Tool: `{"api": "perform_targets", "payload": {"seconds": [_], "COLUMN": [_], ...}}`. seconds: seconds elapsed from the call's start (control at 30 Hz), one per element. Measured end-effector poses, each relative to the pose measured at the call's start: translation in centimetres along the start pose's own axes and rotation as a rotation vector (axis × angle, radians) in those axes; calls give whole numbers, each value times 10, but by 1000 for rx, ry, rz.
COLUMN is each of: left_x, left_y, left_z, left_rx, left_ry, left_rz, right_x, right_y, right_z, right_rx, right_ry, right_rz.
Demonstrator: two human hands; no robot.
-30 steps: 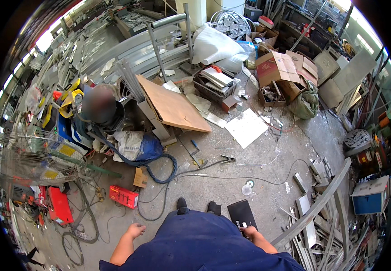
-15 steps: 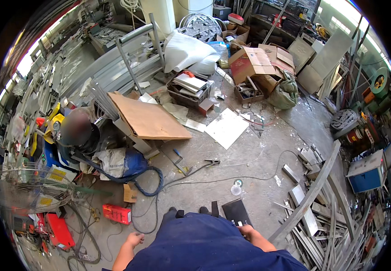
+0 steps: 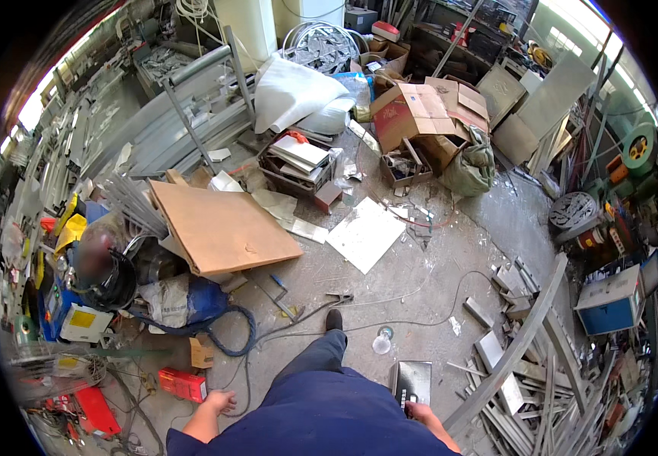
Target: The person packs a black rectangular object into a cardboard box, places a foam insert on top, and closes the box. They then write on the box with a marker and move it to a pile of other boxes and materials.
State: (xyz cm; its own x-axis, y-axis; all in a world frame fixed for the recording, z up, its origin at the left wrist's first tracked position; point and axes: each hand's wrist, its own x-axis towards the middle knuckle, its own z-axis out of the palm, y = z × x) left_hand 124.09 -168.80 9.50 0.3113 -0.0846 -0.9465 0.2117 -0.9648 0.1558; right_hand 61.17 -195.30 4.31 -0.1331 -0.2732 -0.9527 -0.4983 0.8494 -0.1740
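My right hand (image 3: 421, 413) is closed on the near edge of a flat black rectangular panel (image 3: 412, 380), held low at my right side. Pale marks show on the panel's face, and light glints off it; its exact kind is unclear. On the other side, my left hand (image 3: 221, 401) hangs with loosely bent fingers and nothing visible in them. Nearest to it is a red box (image 3: 183, 384) on the floor. One dark shoe (image 3: 334, 319) is stretched out in front of me, beside a cable. A small clear round piece (image 3: 382, 342) lies ahead of the panel.
A cable with a clamp (image 3: 339, 296) crosses the floor ahead. Metal offcuts and long bars (image 3: 511, 349) pile up on the right. A brown board (image 3: 222, 224), a white sheet (image 3: 366, 234) and cardboard boxes (image 3: 412, 114) lie farther off. A wire fan guard (image 3: 47, 368) stands left.
I have stepped forward, and one leg now reaches ahead. The black panel has turned and catches more light. My left hand's fingers have loosened and point more to the right.
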Motion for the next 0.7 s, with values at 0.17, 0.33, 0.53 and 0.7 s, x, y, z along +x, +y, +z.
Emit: {"api": "perform_targets", "payload": {"seconds": [0.17,0.33,0.53,0.7], "left_x": [62,126,111,98], "left_y": [73,260,556,750], "left_z": [4,15,34,70], "left_rx": [191,458,460,511], "left_ry": [-20,15,113,129], "left_rz": [-88,299,734,818], "right_x": [-29,21,7,113], "right_y": [-70,-130,-277,-358], "right_z": [-35,-84,-96,-163], "right_rx": [-82,85,33,441], "right_ry": [-82,2,29,-210], "right_rz": [-229,1,-194,-73]}}
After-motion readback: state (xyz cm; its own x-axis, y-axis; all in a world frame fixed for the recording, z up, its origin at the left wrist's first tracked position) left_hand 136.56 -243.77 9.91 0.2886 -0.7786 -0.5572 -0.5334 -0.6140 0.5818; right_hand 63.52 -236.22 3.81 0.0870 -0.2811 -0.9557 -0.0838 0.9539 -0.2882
